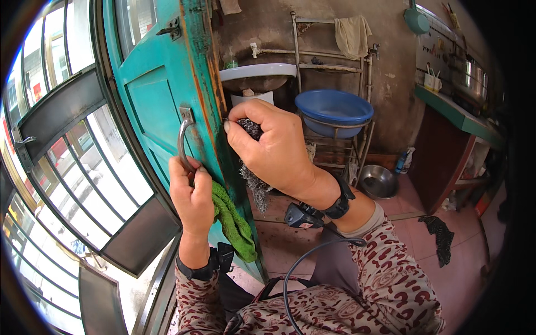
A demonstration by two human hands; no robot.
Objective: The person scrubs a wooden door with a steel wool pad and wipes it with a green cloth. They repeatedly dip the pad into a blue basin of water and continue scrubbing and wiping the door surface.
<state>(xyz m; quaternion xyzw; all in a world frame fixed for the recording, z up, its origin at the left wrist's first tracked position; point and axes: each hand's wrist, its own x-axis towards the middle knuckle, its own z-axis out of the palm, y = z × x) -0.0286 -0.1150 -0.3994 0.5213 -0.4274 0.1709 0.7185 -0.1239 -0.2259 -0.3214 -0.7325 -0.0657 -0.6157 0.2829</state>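
A teal wooden door point(150, 100) stands ajar before me, its paint worn to bare wood along the edge. My left hand point(191, 197) closes its fingers around the lower end of the curved metal door handle point(182, 140). From beside that hand hangs a green cloth point(232, 224) against the door; what holds its upper end is hidden. My right hand point(272, 146) pinches something small and dark near the door's edge. A fuzzy grey-and-black cloth point(255, 188) hangs from under its fingers, partly covered by the hand.
A barred metal gate point(63, 90) stands at left. Behind the door are a white washbasin point(259, 72) and a blue plastic basin point(334, 109) on a metal rack. On the floor lie a steel bowl point(378, 181) and a dark patterned cloth point(439, 238). A green-edged counter point(460, 115) stands right.
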